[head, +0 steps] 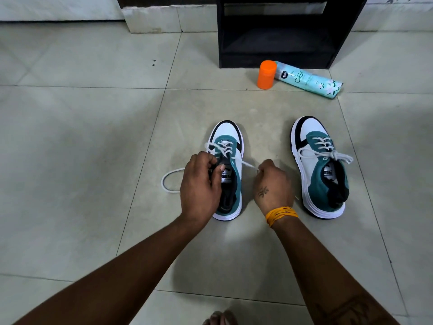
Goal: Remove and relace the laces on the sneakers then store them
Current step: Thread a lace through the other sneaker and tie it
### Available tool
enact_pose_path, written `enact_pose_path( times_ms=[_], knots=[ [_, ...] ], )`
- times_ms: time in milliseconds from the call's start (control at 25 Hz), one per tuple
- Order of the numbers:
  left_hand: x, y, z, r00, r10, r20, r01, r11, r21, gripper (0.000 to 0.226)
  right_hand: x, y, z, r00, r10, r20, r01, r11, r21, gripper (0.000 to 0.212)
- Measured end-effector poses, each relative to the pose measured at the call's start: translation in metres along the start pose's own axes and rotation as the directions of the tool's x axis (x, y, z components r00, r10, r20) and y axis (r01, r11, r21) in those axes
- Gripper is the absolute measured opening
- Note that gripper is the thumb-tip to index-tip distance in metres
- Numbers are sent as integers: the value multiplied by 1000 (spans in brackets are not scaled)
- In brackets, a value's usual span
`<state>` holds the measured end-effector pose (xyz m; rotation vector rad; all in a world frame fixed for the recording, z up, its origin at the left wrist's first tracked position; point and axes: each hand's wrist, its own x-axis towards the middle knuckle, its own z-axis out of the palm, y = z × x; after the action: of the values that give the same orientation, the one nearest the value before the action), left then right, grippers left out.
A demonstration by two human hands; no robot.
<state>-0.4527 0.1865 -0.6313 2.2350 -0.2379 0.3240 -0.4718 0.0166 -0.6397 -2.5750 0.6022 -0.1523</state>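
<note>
Pinching the white lace (pixel 248 164) between curled fingers, right hand (pixel 273 184) just right of the teal-and-white sneaker (pixel 228 172), strand drawn taut from the eyelets. Gripping the black tongue of that same sneaker, left hand (pixel 200 187), fingers curled round it, thumb inside the opening; behind this hand, on the sneaker's left, a loose loop of lace lying on the tiled floor (pixel 82 160). Right of that sneaker and apart from it, the second sneaker (pixel 321 167), laced and tied in a bow. Beyond the sneaker, an orange-capped spray can (pixel 304 78) lying on its side before a dark cabinet (pixel 276 31). Round the right wrist, a yellow thread band (pixel 281 214).
</note>
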Motion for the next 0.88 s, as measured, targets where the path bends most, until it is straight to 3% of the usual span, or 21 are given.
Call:
enact_pose_path(
  times_ms=[80,200,280,360,560,720,800,880],
  knots=[
    [-1,-1,1,1000,3,-6,-3,1000,2,13,0,1,-4,998,16,53,-15,1000,-17,16],
    [0,0,2,1000,5,-11,-5,1000,-5,13,-2,-22,-10,973,-228,-26,229,970,76,26],
    [0,1,2,1000,5,-14,-5,1000,-13,13,-1,-34,-10,936,-346,-63,352,930,106,19],
    [0,1,1,1000,2,-18,-3,1000,-13,13,2,-29,-5,945,-318,-76,325,940,104,17],
    [0,2,1,1000,-7,-10,7,1000,-11,13,1,1,0,999,-32,-35,34,998,58,14],
    [-1,3,2,1000,-5,-25,5,1000,0,12,-3,-30,-11,972,-223,-68,229,968,100,26],
    [0,3,3,1000,-5,-28,5,1000,-3,11,-3,-39,-11,945,-319,-74,326,939,112,19],
    [0,3,4,1000,-13,-27,13,1000,-6,11,0,-33,-10,952,-292,-88,301,947,115,14]
  ],
)
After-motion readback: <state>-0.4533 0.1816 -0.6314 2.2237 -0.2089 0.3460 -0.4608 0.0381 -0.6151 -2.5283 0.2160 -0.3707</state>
